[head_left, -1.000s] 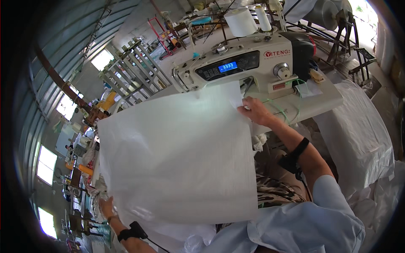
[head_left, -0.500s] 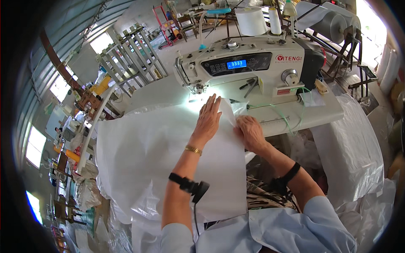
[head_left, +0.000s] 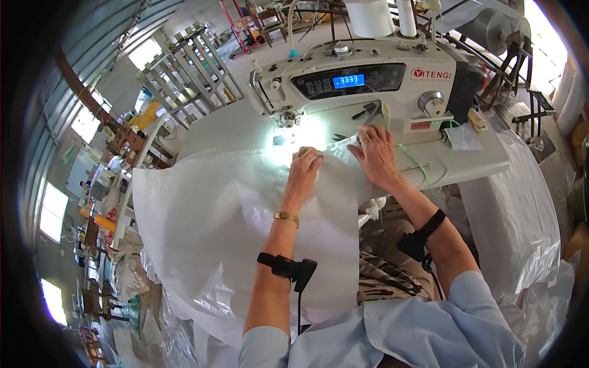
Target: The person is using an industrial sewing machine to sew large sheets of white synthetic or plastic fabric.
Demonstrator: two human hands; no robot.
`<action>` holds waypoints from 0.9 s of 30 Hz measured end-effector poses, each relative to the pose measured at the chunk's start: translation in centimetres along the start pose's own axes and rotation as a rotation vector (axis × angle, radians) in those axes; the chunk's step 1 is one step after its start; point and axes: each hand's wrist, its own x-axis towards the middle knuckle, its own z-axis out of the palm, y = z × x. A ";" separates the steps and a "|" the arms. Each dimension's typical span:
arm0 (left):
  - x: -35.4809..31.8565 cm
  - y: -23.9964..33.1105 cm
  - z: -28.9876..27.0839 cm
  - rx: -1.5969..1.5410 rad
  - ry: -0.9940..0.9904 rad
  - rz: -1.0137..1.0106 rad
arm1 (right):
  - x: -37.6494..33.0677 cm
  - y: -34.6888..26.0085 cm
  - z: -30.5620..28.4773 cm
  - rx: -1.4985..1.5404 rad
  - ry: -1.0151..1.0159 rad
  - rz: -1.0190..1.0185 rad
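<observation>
A large white plastic sheet (head_left: pixel 202 227) lies across the table and hangs toward my lap. My left hand (head_left: pixel 302 173) is on its far edge, fingers bent and together, just in front of the lit needle area. Farther right, my right hand (head_left: pixel 375 158) pinches the sheet's far right part, its fingertips partly hidden. Beyond both hands stands a white sewing machine (head_left: pixel 392 70) with a lit blue display. Its needle head (head_left: pixel 286 116) is above the glare at the sheet's far edge.
Dark snips (head_left: pixel 365 111) lie on the machine bed. Green thread (head_left: pixel 429 178) trails over the table's right side. White thread cones (head_left: pixel 370 18) stand behind the machine. More plastic sheeting (head_left: pixel 512 208) drapes at the right, and a metal rack (head_left: pixel 190 70) stands at the far left.
My right hand has moved away from me and slightly right, lifting the sheet's far right part. My left hand has drawn slightly back, and its straight fingers have curled.
</observation>
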 end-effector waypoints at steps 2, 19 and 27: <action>-0.2 0.0 0.2 -0.147 0.050 -0.125 | 0.0 0.1 0.4 0.030 -0.003 0.002; -0.5 9.1 -8.6 -0.061 0.122 0.265 | 1.2 -7.6 -7.2 0.759 -0.184 0.220; -1.9 10.3 -10.3 -0.009 0.048 0.212 | 0.9 -9.8 -9.6 0.622 -0.060 -0.092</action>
